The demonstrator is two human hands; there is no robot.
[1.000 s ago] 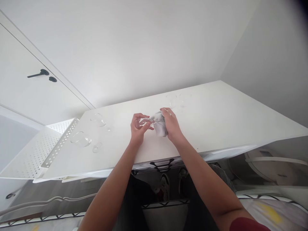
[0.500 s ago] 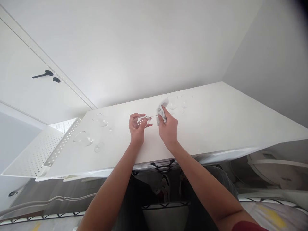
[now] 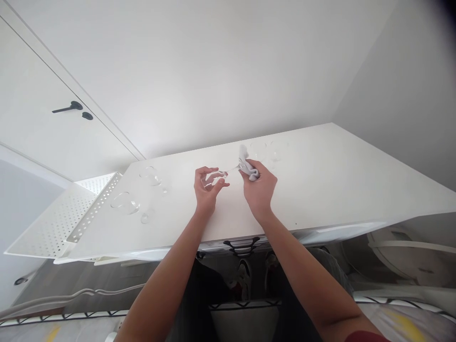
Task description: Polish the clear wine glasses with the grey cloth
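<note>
**White counter, one glass and a cloth in hand**

White counter (image 3: 338, 180) under a bare white wall (image 3: 213, 71); both forearms reach out over it.

Left hand (image 3: 205, 192): fingers (image 3: 205, 170) are curled around the bowl of a clear stemmed glass (image 3: 213, 178). The glass is held on its side just above the counter, with the stem pointing at the other hand. The grasp is closed on the bowl.

Right hand (image 3: 261, 187): fingers (image 3: 265, 167) are bunched tight on a small grey cloth (image 3: 248, 167). The cloth wraps the far end of the stem. The foot is hidden in the folds.

Beyond the right fingertips are two standing glasses (image 3: 257, 150), close together and faint against the white. They look upright, though I cannot be sure.

To the left of the left fingers, well apart, a lying glass (image 3: 151, 175) rests on its side. A second lying glass (image 3: 124, 204) sits past it, near the counter's edge. Past that edge is a perforated shelf (image 3: 53, 223), and higher up a black door handle (image 3: 67, 108).

Progress, my judgement only: the wiping of the held glass is under way, with the cloth working the stem end. I cannot tell whether the bowl has already been done. Nothing shows which of the other four glasses have been wiped. I take the split into standing and lying pairs as a possible done/undone split, unconfirmed.
</note>
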